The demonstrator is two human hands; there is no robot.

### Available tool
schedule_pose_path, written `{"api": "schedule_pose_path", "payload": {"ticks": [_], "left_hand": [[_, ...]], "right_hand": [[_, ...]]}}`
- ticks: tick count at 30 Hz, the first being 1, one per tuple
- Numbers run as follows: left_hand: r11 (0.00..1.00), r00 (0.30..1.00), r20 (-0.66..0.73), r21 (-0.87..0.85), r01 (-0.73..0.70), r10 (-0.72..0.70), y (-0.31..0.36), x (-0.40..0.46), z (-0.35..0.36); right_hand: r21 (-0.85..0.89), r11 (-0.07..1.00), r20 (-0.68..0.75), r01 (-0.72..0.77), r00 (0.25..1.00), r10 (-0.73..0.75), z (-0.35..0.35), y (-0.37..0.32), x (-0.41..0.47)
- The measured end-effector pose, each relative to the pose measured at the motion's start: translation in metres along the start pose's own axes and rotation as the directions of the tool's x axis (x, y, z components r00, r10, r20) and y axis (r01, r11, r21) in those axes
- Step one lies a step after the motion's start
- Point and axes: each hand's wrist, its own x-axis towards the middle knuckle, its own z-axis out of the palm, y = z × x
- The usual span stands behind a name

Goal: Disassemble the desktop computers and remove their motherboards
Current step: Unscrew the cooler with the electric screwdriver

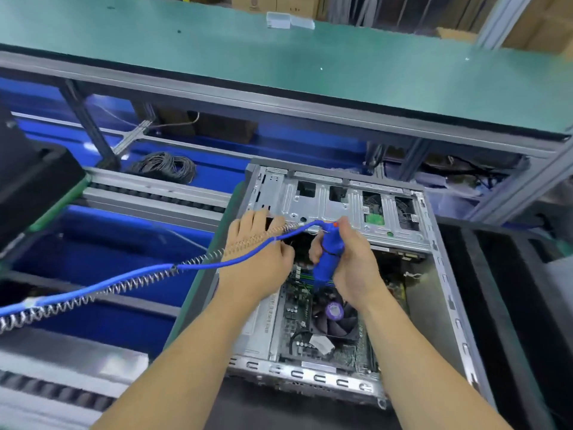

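A green shelf [279, 54] ran across the top, on a grey metal frame [310, 114], with cardboard boxes [279, 3] behind it. Below lay blue flooring and a roller track [155, 197]; a coil of dark wire [164, 166] sat near the frame's leg. A black box [28, 181] stood at the left edge.

The open case [341, 274] lay on its side at centre, its drive cage [335, 206] at the far end. Inside sat the motherboard [297, 308], with a fan [336, 318] on it.

The right hand [350, 262] gripped a blue screwdriver [328, 259], tip down into the case. Its blue cable [124, 277] and a coiled cord [93, 297] trailed left, crossing the left hand [260, 249]. That hand rested at the case's left edge, fingers reaching inward; whether they held anything could not be told. Both arms hid part of the board.
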Motion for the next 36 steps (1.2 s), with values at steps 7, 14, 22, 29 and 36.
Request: {"api": "schedule_pose_path", "payload": {"ticks": [7,14,22,29,36], "left_hand": [[1.0,1.0,0.013,-0.012,-0.008,0.008,-0.001,0.002,0.001],[1.0,1.0,0.026,-0.017,-0.003,0.003,0.0,-0.001,-0.001],[1.0,1.0,0.015,-0.016,0.01,-0.01,-0.001,0.0,0.0],[0.999,0.999,0.042,0.032,0.007,-0.008,-0.001,0.001,0.004],[0.999,0.998,0.062,0.052,0.017,-0.02,0.001,-0.001,0.002]], "right_hand": [[-0.138,0.987,-0.019,0.087,0.996,-0.091,0.012,0.009,0.0],[-0.092,0.994,-0.085,0.057,0.994,-0.065,0.005,0.01,0.0],[-0.158,0.985,-0.054,0.065,0.996,-0.074,0.005,0.016,0.0],[-0.304,0.943,0.063,0.134,0.991,-0.12,0.005,0.023,-0.001],[-0.274,0.944,0.012,0.182,0.983,-0.186,0.002,0.023,-0.006]]}}
